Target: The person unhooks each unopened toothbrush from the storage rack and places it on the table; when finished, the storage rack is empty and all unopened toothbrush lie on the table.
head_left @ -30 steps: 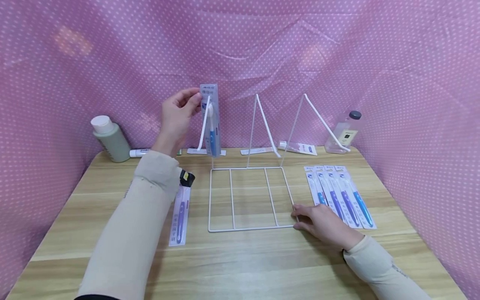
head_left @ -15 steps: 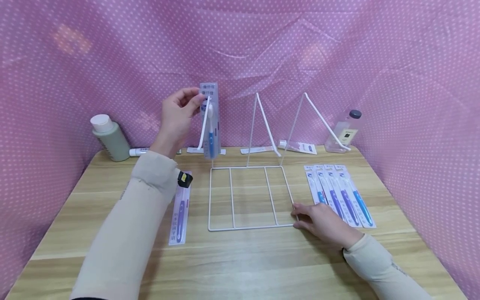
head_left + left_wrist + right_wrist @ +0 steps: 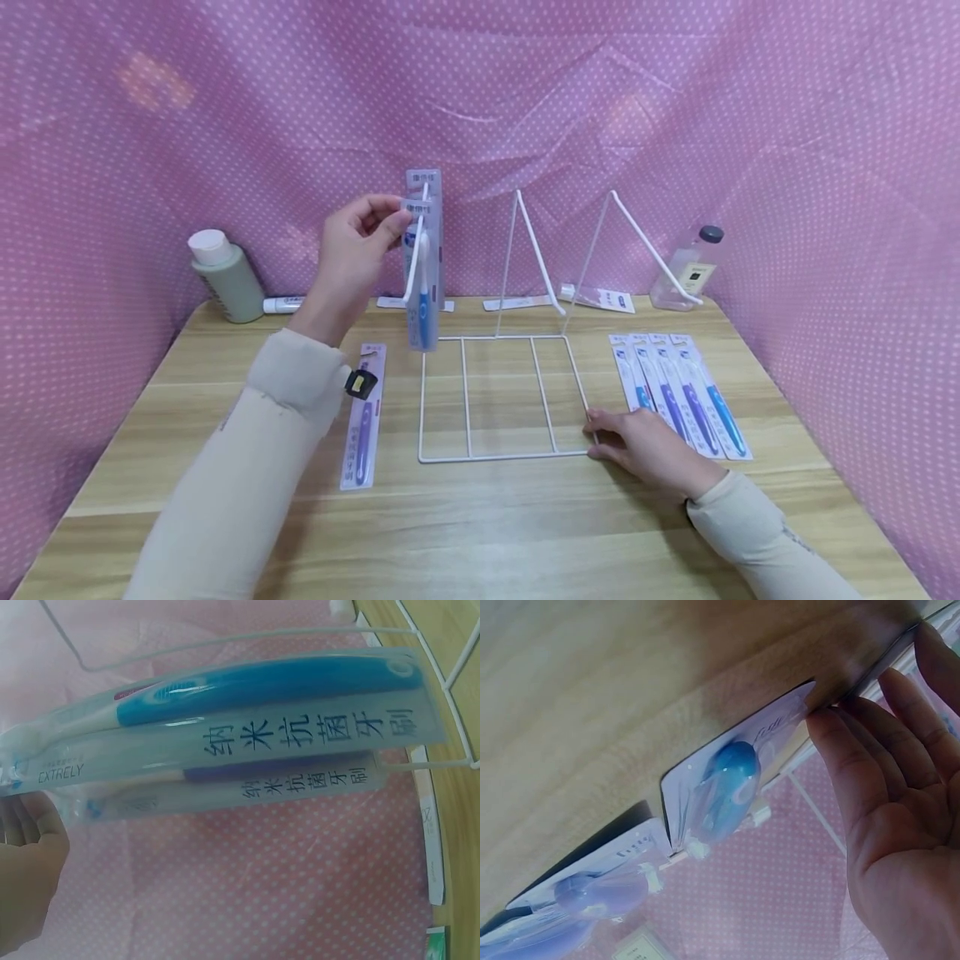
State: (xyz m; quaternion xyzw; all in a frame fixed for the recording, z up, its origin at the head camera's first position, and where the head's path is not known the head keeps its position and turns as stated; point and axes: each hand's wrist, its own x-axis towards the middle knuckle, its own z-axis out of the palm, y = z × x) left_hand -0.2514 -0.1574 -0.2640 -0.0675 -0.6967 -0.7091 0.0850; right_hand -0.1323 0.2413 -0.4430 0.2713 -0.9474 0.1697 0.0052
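My left hand point(image 3: 358, 250) pinches the upper left edge of a blue toothbrush point(image 3: 424, 308) in a clear blister pack. The pack hangs upright at the left prong of a white wire rack point(image 3: 466, 392), which passes its top. A purple toothbrush point(image 3: 262, 769), also packed, is on the same prong just behind, mostly hidden in the head view. My right hand point(image 3: 647, 446) grips the front right corner of the rack's base, thumb and fingers at the wire. Beside this hand lie several packed toothbrushes point(image 3: 697, 408), blue and purple. One packed purple toothbrush point(image 3: 363, 442) lies left of the rack.
Two more prongs point(image 3: 538, 250) rise from the rack, bearing nothing. Along the back stand a green bottle point(image 3: 228, 279) and a clear bottle point(image 3: 686, 267) with a dark cap. Toothpaste tubes point(image 3: 603, 298) lie between them, before a pink dotted curtain point(image 3: 480, 100).
My left hand has drawn the blue toothbrush toward me and down along the prong, away from the pack behind it. My right hand has stayed at the rack's corner.
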